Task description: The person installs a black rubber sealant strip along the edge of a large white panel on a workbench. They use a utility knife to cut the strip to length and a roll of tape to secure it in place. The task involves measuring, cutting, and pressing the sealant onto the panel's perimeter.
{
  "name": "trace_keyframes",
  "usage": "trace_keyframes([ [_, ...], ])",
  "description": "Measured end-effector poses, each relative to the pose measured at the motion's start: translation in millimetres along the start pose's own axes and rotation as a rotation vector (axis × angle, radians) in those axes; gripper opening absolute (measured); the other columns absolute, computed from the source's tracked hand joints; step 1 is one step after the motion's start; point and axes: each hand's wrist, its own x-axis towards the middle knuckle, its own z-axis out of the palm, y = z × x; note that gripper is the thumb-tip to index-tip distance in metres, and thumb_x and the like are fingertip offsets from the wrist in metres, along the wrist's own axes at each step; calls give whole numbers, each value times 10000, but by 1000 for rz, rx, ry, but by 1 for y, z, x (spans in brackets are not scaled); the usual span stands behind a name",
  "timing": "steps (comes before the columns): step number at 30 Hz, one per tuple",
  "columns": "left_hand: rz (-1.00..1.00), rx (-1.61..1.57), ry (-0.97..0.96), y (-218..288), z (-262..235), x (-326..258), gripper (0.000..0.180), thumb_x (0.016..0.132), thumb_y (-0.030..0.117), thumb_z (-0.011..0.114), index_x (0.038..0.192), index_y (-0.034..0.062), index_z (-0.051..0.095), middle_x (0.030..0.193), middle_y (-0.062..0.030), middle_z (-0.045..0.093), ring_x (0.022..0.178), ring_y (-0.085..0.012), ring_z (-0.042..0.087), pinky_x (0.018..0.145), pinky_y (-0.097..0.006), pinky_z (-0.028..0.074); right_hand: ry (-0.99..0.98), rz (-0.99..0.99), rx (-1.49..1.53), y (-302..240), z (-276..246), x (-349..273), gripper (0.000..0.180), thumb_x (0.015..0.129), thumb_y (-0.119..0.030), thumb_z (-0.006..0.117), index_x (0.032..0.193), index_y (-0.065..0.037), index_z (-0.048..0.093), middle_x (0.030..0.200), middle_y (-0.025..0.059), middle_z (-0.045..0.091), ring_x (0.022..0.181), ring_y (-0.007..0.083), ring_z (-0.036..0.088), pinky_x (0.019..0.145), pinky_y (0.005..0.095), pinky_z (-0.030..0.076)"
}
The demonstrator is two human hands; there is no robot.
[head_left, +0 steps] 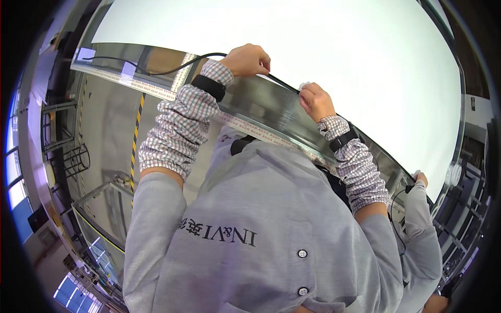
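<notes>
A thin black strip (282,83) runs along the near edge of a large bright white panel (355,57). My left hand (246,60) is closed on this strip, fingers pinched at the panel's edge. To the left of that hand, the strip's loose end curves away over the glass. Farther right along the same edge is my right hand (317,101), its fingers curled together around a small white wad (305,85), perhaps cloth or paper. That hand rests against the strip. Its palm side is hidden.
Clear glass (261,101) with a printed tape border (245,125) lies between the panel and my body. A co-worker's hand (420,178) is at the panel's edge on the right. Yellow-black floor tape (139,125) and a metal frame cart (102,195) are to the left.
</notes>
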Motion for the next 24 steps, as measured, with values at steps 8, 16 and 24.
trace_keyframes([
  [8, -58, 58, -44, -27, -50, -10, 149, 690, 213, 670, 775, 93, 694, 725, -56, 659, 694, -198, 618, 629, -313, 480, 23, 20, 18, 7, 2, -10, 98, 664, -30, 615, 730, -34, 543, 817, 85, 564, 791, 262, 558, 657, 354, 486],
  [16, -150, 99, 70, -92, -133, -59, 149, 699, 183, 685, 764, 49, 682, 671, -62, 639, 635, -154, 594, 617, -289, 469, 8, 57, 8, -1, 9, 3, 110, 648, -14, 625, 718, -36, 544, 796, 82, 553, 757, 259, 553, 637, 355, 488],
  [24, -181, 125, 63, -108, -131, -64, 127, 740, 143, 672, 775, 22, 661, 655, -41, 607, 617, -125, 536, 600, -278, 448, 63, 2, 21, -21, 47, 51, 107, 648, -17, 624, 707, -41, 539, 782, 75, 544, 745, 250, 549, 617, 349, 487],
])
